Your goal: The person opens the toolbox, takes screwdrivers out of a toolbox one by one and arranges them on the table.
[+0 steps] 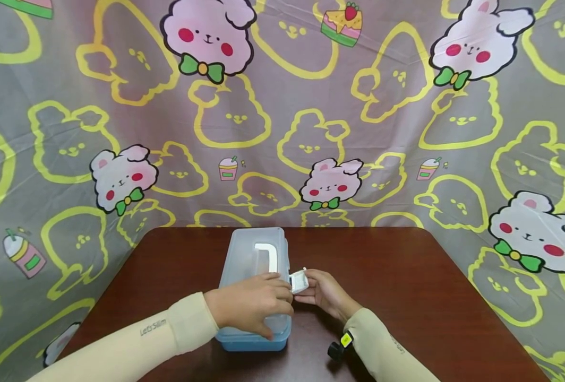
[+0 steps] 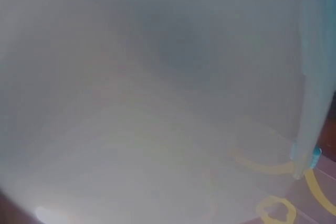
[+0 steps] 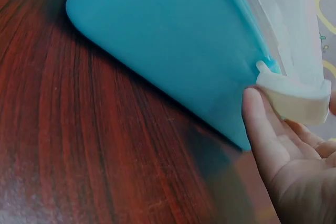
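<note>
A left hand (image 1: 251, 301) rests loosely atop a box (image 1: 246, 253) on a table (image 1: 383, 265); the right hand (image 1: 329, 295) pinches its latch (image 1: 299, 282). Likely light, stiff and slick, it should grip best by the handle (image 1: 273, 258).

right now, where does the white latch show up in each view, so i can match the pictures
Head: right of centre and below the middle, the white latch is held by the right hand, at the right side of the box.
Left wrist: not visible; the cloudy lid fills most of the picture.
Right wrist: near the right edge, around mid-height, in the same hand.
Shared landmark: the cloudy lid.
</note>
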`<state>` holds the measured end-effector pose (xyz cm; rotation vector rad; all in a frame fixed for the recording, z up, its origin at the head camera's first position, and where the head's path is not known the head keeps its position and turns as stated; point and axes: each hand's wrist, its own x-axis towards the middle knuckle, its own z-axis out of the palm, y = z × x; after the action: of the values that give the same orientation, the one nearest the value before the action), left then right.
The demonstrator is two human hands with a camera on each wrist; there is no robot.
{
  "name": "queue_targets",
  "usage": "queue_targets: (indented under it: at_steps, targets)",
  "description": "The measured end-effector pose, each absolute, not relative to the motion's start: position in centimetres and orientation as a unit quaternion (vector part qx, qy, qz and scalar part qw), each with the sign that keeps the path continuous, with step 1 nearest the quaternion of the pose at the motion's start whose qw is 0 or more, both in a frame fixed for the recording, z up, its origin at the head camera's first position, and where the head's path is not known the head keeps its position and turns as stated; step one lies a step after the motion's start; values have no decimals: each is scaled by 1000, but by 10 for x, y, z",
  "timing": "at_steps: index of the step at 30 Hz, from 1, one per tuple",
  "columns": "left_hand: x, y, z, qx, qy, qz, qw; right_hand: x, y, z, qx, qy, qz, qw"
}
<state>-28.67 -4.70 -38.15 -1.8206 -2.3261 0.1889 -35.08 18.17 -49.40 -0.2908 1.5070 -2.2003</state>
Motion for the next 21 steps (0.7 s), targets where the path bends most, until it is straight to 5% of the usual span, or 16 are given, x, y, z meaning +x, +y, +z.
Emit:
queue_targets:
  at_steps: [21]
  targets:
    - [-285, -66, -370, -601, -788, 37, 127, -351, 187, -503, -95, 542, -802, 234]
